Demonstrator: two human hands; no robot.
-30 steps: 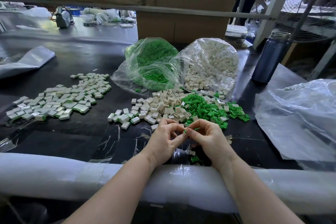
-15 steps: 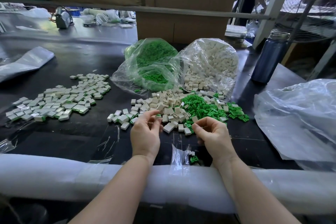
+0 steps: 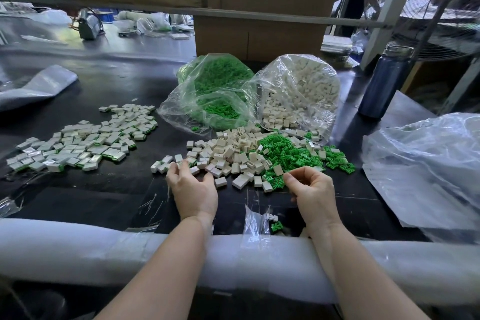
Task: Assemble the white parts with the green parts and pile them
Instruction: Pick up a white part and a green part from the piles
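Two bare forearms reaching forward, side by side and apart, wrists straight. Left hand [image 3: 193, 191] palm down with loosely curled fingers [image 3: 173, 172] spread ahead of the knuckles, thumb out to its right, nothing plainly gripped. Right hand [image 3: 311, 193] turned slightly inward, fingers curled under, thumb and forefinger tips close together at its front left.

Daylight comes in from far beyond the right hand [image 3: 313, 191], where the window area is blown out. The dark bench [image 3: 109, 189] is moderately lit and carries a pale sheen well past the left hand [image 3: 193, 189]. Clear bags [image 3: 298, 91] ahead of both hands show white glare spots. Shadows are soft. Straight lines bow toward the edges, and the forearms nearest the camera look slightly soft.
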